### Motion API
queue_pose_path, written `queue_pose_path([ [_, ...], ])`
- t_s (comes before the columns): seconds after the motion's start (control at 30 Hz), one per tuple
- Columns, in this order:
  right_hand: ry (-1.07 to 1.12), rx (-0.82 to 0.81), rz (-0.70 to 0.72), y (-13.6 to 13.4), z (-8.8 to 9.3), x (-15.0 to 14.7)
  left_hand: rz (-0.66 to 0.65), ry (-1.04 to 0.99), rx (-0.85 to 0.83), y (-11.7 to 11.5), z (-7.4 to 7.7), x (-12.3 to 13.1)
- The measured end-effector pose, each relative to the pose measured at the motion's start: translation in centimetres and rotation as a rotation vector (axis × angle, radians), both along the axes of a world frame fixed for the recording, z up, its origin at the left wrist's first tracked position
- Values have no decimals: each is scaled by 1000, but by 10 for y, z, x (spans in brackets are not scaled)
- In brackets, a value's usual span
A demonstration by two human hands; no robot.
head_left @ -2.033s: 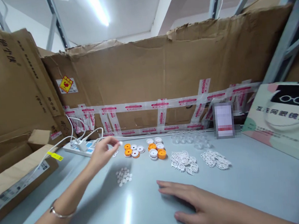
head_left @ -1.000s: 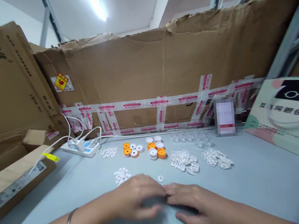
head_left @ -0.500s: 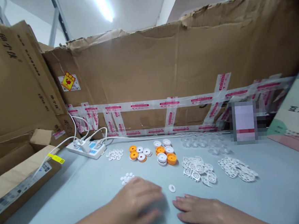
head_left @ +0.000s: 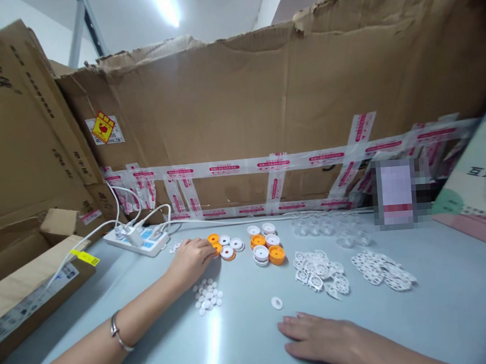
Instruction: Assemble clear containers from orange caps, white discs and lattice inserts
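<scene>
At the left-hand cluster of orange and white round plastic parts, my left hand has its fingers bent together against the left edge of an orange round part. Its thumb is mostly hidden. My right hand lies flat on the table, fingers stretched out, holding nothing. Just beyond its fingertips is a single white disc with a raised middle. Small white discs lie scattered below my left hand. Partly covered behind that hand are small white ring-like pieces.
Another cluster of orange and white round parts stands mid-table. Right of it lie two piles of white openwork pieces and clear plastic cups. A power strip and an open carton are at left. A large cardboard sheet closes off the back.
My left hand has moved away from me and to the left, from near the single disc to the orange part, uncovering more small white discs. My right hand has stayed flat on the table.
</scene>
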State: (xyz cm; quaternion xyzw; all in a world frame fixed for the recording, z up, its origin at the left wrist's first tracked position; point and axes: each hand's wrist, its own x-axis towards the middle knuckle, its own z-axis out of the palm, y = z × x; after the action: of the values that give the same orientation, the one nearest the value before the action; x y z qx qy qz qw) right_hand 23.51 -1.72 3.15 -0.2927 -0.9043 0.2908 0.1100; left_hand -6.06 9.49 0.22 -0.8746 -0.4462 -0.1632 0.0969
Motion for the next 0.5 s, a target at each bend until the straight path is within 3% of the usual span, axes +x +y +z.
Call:
queue_pose_path([
  [0.17, -81, -25, 13, 1, 7, -3, -52, -50, 106, -15, 7, 11],
  [0.2, -87, -28, 20, 1, 7, -3, -101, -66, 137, -22, 8, 18],
  [0.33, -53, -8, 29, 1, 3, -2, -522, -123, 302, -52, 8, 53],
  [0.4, -20, 3, 26, 1, 0, -1, -618, -85, 274, -61, 5, 67],
  [0.5, 1, 2, 25, 0, -3, 0, -638, -25, 230, -63, -1, 74],
])
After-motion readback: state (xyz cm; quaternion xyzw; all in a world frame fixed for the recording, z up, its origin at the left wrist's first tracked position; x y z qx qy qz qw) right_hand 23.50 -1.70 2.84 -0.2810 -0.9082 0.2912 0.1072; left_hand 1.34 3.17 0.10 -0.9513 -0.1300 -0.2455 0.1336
